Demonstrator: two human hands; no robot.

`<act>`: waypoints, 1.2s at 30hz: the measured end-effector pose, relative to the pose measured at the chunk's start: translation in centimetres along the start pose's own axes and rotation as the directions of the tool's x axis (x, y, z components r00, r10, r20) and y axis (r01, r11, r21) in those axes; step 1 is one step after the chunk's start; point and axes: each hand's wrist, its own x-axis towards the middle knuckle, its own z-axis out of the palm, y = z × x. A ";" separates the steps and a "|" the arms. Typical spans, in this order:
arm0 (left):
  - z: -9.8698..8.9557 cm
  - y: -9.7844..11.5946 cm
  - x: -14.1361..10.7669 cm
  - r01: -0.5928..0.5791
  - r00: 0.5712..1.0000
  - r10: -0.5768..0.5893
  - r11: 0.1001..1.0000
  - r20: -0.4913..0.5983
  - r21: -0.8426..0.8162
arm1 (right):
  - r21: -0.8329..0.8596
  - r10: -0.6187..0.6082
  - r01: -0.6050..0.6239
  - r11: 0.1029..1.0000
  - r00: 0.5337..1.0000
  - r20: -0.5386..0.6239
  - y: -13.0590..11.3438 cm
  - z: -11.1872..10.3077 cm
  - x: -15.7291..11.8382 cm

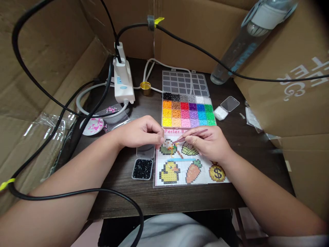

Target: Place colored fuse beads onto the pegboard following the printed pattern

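My right hand (212,143) grips slim reddish tweezers (199,132), their tips pointing left over the upper-left picture on a bead pattern sheet (183,166). My left hand (141,133) is closed, thumb and index fingertip together at the sheet's upper left edge, close to the tweezer tips. Whatever may be between those fingers is too small to make out. Gridded pictures on the sheet include a yellow duck (169,172), a carrot (193,172) and a coin (217,172). Loose coloured bits lie around the upper-left picture. Part of the upper-right picture is hidden by my right hand.
An open bead box (189,106) sorted by colour stands behind the sheet. Black beads fill a small case (142,168) at left; a white-filled case (221,113) sits right. Beyond are a power strip (123,82), bottle (246,44) and cardboard walls. A black cable (77,193) crosses my left forearm.
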 end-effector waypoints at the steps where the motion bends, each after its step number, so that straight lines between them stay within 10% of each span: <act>1: 0.0 0.0 0.0 0.000 1.000 0.000 1.000 0.001 -0.006 | -0.002 -0.002 0.002 1.000 1.000 0.003 0.0 0.0 0.0; 36: -0.1 -0.2 -0.1 0.003 1.000 -0.004 0.998 -0.015 -0.064 | 0.576 0.154 0.121 0.809 0.901 -0.405 -1.1 -4.6 1.9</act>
